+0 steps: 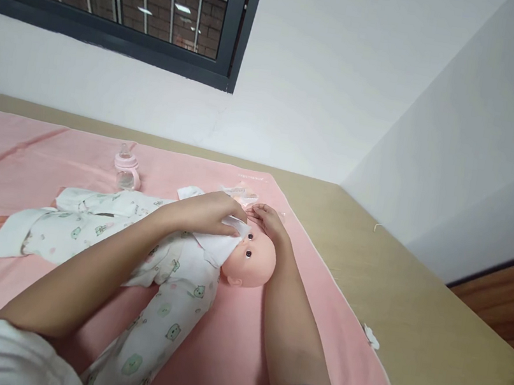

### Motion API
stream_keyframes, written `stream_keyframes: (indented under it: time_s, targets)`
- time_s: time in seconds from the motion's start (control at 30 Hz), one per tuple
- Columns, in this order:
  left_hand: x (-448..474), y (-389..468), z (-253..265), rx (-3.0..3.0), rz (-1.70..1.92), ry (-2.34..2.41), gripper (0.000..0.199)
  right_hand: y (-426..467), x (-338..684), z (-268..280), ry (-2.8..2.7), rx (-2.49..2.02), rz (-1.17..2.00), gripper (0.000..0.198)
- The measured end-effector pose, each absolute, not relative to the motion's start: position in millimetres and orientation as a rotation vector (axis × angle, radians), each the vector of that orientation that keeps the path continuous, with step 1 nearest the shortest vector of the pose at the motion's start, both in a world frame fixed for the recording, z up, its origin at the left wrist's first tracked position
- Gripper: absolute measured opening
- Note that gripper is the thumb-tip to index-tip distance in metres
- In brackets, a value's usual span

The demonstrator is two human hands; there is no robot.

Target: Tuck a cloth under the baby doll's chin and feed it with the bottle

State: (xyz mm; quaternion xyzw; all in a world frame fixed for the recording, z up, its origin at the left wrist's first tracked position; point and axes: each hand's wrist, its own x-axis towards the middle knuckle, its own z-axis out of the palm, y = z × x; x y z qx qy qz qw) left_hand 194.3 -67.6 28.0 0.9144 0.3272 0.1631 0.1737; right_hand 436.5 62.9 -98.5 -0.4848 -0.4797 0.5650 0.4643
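Observation:
A baby doll (pixel 256 264) lies on its back on a pink blanket (pixel 225 342), its head to the right. It wears white patterned clothes (pixel 176 309), with one sleeve stretched toward me. My left hand (pixel 215 212) reaches across the doll's chest and pinches a white cloth (pixel 236 225) against the lower part of its face, covering the mouth. My right hand (pixel 268 220) lies at the far side of the doll's head, fingers stretched out and touching or nearly touching it. Part of the doll's face is hidden by the cloth and my left hand.
A pink-capped baby bottle (pixel 126 168) with a handle stands on the blanket behind the doll's legs. A clear plastic packet (pixel 240 193) lies beyond my hands. A small white item (pixel 371 337) sits at the blanket's right edge, on the wooden tabletop (pixel 410 331). A wall and window rise behind.

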Motion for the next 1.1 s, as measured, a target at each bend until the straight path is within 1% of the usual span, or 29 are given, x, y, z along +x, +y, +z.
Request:
stream_keyframes:
  time_s: [0.27, 0.47, 0.6, 0.67, 0.77, 0.87, 0.97, 1.03, 1.1]
  targets:
    - [194.9, -66.2, 26.4, 2.66, 0.455, 0.992, 0.019, 65.9, 437.9, -102.6, -1.157, -1.185, 1.391, 0.011]
    - [190.7, -62.6, 24.3, 2.669, 0.469, 1.025, 0.022, 68.0, 437.6, -104.6, -1.167, -1.183, 1.396, 0.009]
    - [185.4, -61.3, 25.4, 2.661, 0.549, 1.02, 0.024, 62.5, 437.9, -98.4, -1.183, -1.179, 1.414, 0.007]
    - [183.0, -61.0, 27.7, 2.656, 0.63, 0.99, 0.025, 57.0, 439.2, -85.9, -1.262, -1.167, 1.442, 0.005]
    - [179.4, -60.9, 31.8, 2.649, 0.806, 1.005, 0.021, 44.3, 438.8, -50.9, -1.515, -1.115, 1.41, 0.017]
    - [175.4, -61.2, 34.8, 2.644, 0.968, 1.074, 0.023, 23.8, 429.7, -5.0, -1.824, -0.946, 1.247, 0.029]
    - [171.6, -62.2, 36.3, 2.635, 1.037, 1.124, 0.025, -2.9, 411.8, 33.6, -2.005, -0.761, 1.052, 0.037]
    - [169.4, -62.6, 36.6, 2.629, 1.058, 1.156, 0.027, -19.5, 399.1, 49.1, -2.07, -0.659, 0.981, 0.041]
    - [167.6, -62.2, 36.4, 2.617, 1.07, 1.196, 0.028, -31.3, 389.3, 56.7, -2.117, -0.625, 0.89, 0.04]
